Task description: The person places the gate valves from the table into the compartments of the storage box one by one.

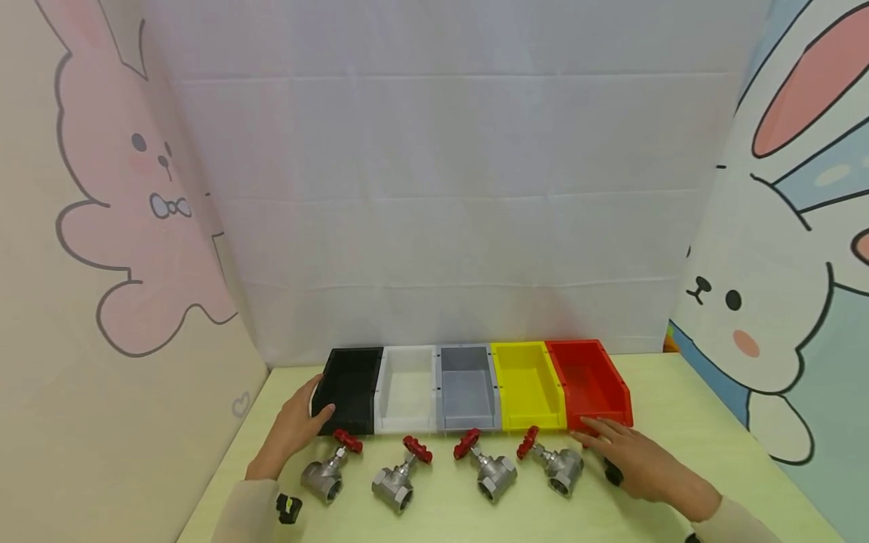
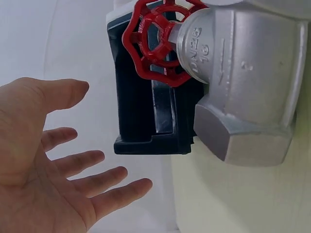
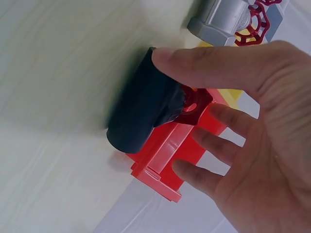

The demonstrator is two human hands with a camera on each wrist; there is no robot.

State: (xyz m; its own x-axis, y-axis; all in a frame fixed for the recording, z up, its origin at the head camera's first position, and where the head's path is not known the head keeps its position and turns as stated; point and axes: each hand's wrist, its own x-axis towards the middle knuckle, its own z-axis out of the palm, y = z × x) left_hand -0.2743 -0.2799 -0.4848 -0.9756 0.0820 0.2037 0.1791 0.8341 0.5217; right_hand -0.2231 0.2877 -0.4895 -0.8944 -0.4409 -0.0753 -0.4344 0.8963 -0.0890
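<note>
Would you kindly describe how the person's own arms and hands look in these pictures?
The left sleeve and right sleeve are plain cream. The left hand and right hand are bare, with no gloves or rings visible. A small black device with a yellow-green patch sits by the left wrist; only a dark piece shows by the right sleeve.

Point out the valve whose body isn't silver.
The black valve by the right hand, in front of the red bin; the other four valves have silver bodies.
</note>
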